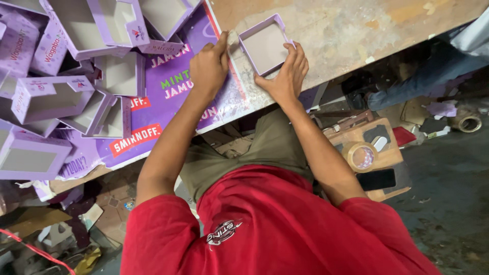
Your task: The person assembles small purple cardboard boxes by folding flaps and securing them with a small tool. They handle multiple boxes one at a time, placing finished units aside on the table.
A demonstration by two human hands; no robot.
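A small open lilac cardboard box [265, 47], grey inside, lies on the worn wooden table [356, 30] at the edge of a purple printed sheet [168, 86]. My right hand [286, 76] grips the box's near wall, with fingers along its right side. My left hand [209, 65] rests on the purple sheet with its fingers curled. Its fingertips press against the box's left corner. Both forearms reach up from my red shirt.
A heap of several open lilac boxes [61, 76] covers the table's left part. Below the table edge stands a wooden stool [384, 153] with a tape roll [361, 156] and a black phone [376, 179]. Another person's jeans-clad leg [423, 76] is at the right. Scraps litter the floor.
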